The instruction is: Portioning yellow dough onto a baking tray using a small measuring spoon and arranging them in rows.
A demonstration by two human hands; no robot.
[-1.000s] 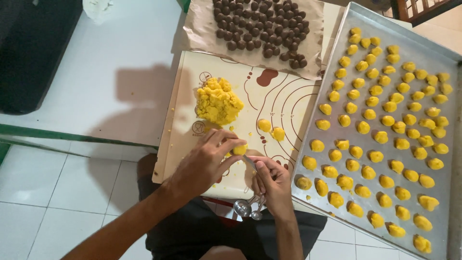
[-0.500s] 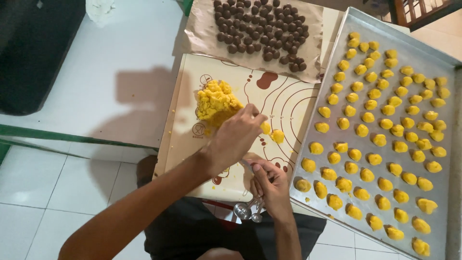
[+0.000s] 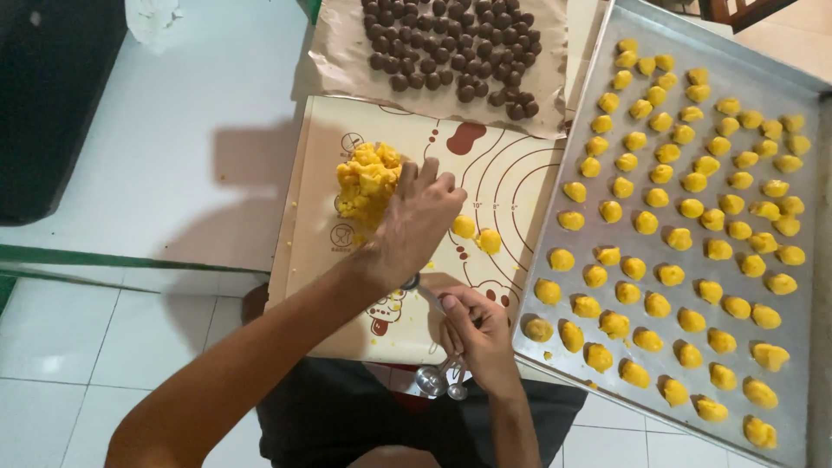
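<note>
My left hand (image 3: 419, 218) reaches onto a crumbly yellow dough heap (image 3: 365, 179) on a beige baking mat (image 3: 503, 173), its fingers pinching at the heap's right side. My right hand (image 3: 478, 334) is closed around a set of metal measuring spoons (image 3: 438, 377) near the mat's front edge; one spoon bowl sits close under my left wrist. Two small yellow dough balls (image 3: 476, 234) lie on the mat just right of my left hand.
A large metal tray (image 3: 806, 364) on the right holds several rows of yellow dough balls. Brown paper (image 3: 334, 48) at the back carries several dark chocolate balls. A black object (image 3: 52, 95) stands at the far left on the white surface. White floor tiles lie below.
My left hand has moved from beside my right hand, near the mat's front, up to the dough heap. My right hand has stayed in place with the spoons.
</note>
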